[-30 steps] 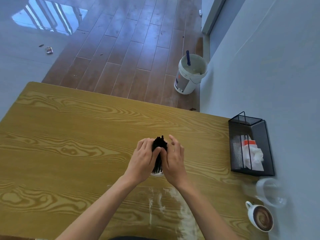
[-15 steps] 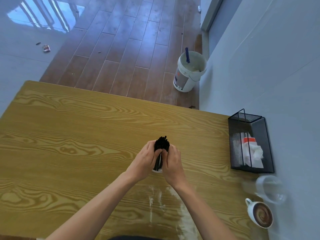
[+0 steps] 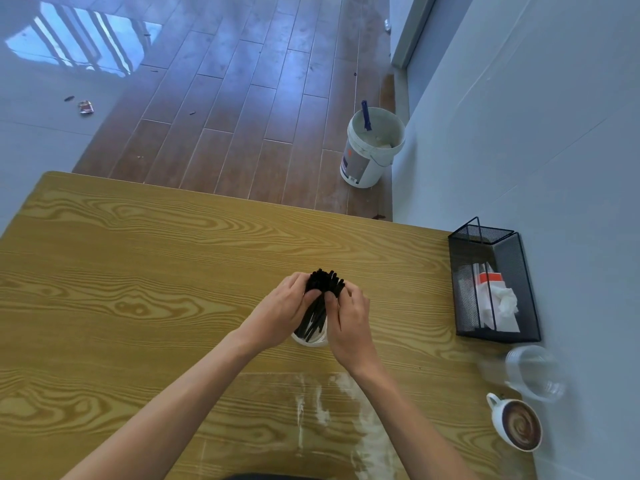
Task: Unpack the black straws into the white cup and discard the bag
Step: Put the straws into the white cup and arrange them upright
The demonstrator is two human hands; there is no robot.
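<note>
A yellow wood-grain table (image 3: pixel 138 271) stands against a pale wall (image 3: pixel 536 133) on its right. Beyond its far edge lies brown plank floor (image 3: pixel 242 98), with window light (image 3: pixel 79 46) reflected at far left.

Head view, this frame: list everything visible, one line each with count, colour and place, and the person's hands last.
black straws: one bundle, black, standing in the cup, fanned at the top
white cup: one, white, table centre, between the hands
table: one, yellow wood grain, fills the lower frame
mesh basket: one, black, table's right edge, white paper inside
clear cup: one, transparent, lying near the basket
coffee cup: one, white, brown contents, near right corner
bucket: one, white, on the floor beyond the table, blue handle sticking out
left hand: fingers curled round the straws
right hand: fingers curled round the straws
</note>
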